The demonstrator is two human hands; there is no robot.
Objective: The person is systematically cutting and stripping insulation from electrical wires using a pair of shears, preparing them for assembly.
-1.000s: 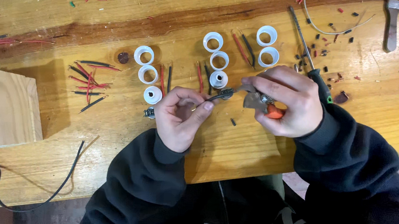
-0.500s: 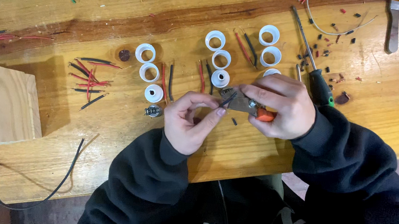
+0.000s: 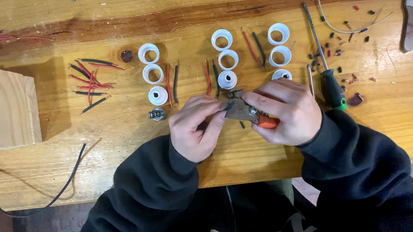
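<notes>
Right hand (image 3: 284, 112) wraps the orange-handled metal pliers (image 3: 245, 111), fingers closed around the grips. Left hand (image 3: 198, 125) pinches something small at the pliers' nose, fingers narrow; the item itself is too hidden to identify. Both hands sit just above the wooden surface (image 3: 118, 124), near its front edge, below the middle column of white plastic rings (image 3: 228, 59).

Risk, as a judgement: the tiny pinched piece could slip from the nose and drop among the cut red and black wire pieces (image 3: 90, 79) if the squeeze is uneven; fingertips sit close enough to the nose to get nipped.

Pliers lie roughly left-right, nose pointing left toward the left hand, slightly tilted up-left. Green-handled screwdriver (image 3: 332, 88) rests beside the right hand.
</notes>
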